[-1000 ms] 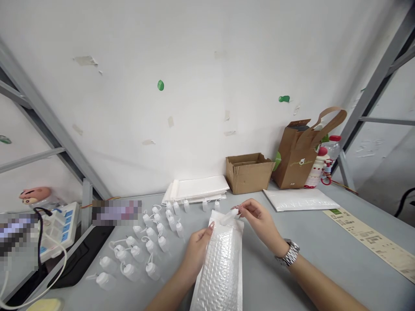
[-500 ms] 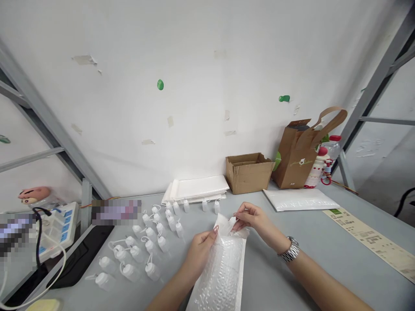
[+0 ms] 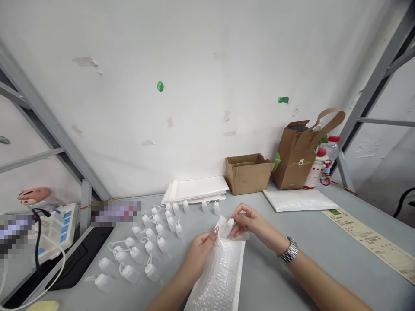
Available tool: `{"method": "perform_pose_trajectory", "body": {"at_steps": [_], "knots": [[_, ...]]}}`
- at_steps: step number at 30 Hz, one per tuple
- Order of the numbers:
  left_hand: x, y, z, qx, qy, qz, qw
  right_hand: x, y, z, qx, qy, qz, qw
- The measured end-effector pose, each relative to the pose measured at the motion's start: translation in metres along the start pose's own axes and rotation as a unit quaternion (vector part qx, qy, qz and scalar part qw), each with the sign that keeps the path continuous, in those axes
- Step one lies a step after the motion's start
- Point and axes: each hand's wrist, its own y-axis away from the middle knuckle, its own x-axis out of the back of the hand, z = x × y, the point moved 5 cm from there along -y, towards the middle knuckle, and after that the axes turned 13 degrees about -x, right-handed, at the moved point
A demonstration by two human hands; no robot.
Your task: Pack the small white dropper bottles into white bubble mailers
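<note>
One bubble mailer (image 3: pixel 218 272), front and center, mouth end up and away from the wearer. One small translucent bottle (image 3: pixel 227 228) sits in that mouth, cap end showing, lower part hidden.

2 hands working it. Left hand (image 3: pixel 201 250): grip pinches the mailer's left edge at the mouth, thumb on the near side. Right hand (image 3: pixel 251 222): fingers curled in at the mouth's right side, right by the bottle; can't tell if that grip pinches the bottle or just the film. 1 metal watch (image 3: pixel 290 249) on the right wrist.

Loose bottles (image 3: pixel 151 273): 20-plus, spread over the tabletop (image 3: pixel 275 285) left of the mailer. No exact count, some overlap. Nearly all upright, several with thin tethers looping off the caps; 2 of them sit a bit apart at the back right of the group.

Back of tabletop: 1 stack of white mailers (image 3: pixel 199 186), several deep, sheet count unclear. Right of it, 1 open cardboard box (image 3: pixel 248 179), then 1 brown paper bag (image 3: pixel 293 166) with handle up. 2 drink bottles beside the bag: 1 clear, red-capped (image 3: pixel 331 149), 1 white, red-topped (image 3: pixel 315 172).

Right side: 1 flat white mailer (image 3: pixel 300 200) and 1 long printed strip (image 3: pixel 366 239), its far end at the mailer's edge.

Far left: 1 power strip (image 3: pixel 66 224).
</note>
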Motion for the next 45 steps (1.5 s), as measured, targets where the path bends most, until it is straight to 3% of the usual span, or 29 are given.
{"method": "perform_pose_trajectory", "body": {"at_steps": [9, 14, 21, 23, 27, 31, 38, 45], "knots": [[-0.001, -0.001, -0.003, -0.002, 0.005, -0.008, 1.0, -0.005, -0.012, 0.01, 0.033, -0.02, -0.002, 0.999], [-0.001, 0.0, -0.002, 0.018, 0.016, 0.004, 1.0, 0.003, -0.015, 0.013, 0.065, -0.014, 0.049, 0.997], [0.006, 0.0, -0.002, 0.023, 0.031, 0.056, 0.998, 0.007, 0.0, -0.001, 0.181, 0.154, 0.148, 0.96], [0.006, 0.0, 0.0, 0.017, 0.033, 0.06, 0.997, 0.005, 0.0, 0.0, 0.162, 0.164, 0.127, 0.965], [0.003, 0.001, 0.002, 0.024, 0.026, 0.048, 0.998, 0.001, -0.006, 0.006, 0.054, 0.116, 0.066, 0.99], [-0.001, 0.0, 0.003, 0.014, 0.02, 0.025, 0.999, 0.0, -0.009, 0.01, -0.021, 0.098, 0.047, 0.994], [0.0, 0.001, 0.001, 0.017, 0.018, 0.023, 0.999, -0.011, -0.009, 0.017, 0.011, 0.146, 0.014, 0.989], [0.001, 0.001, 0.0, 0.012, 0.018, 0.027, 0.999, -0.015, -0.004, 0.016, 0.055, 0.29, 0.004, 0.955]]}}
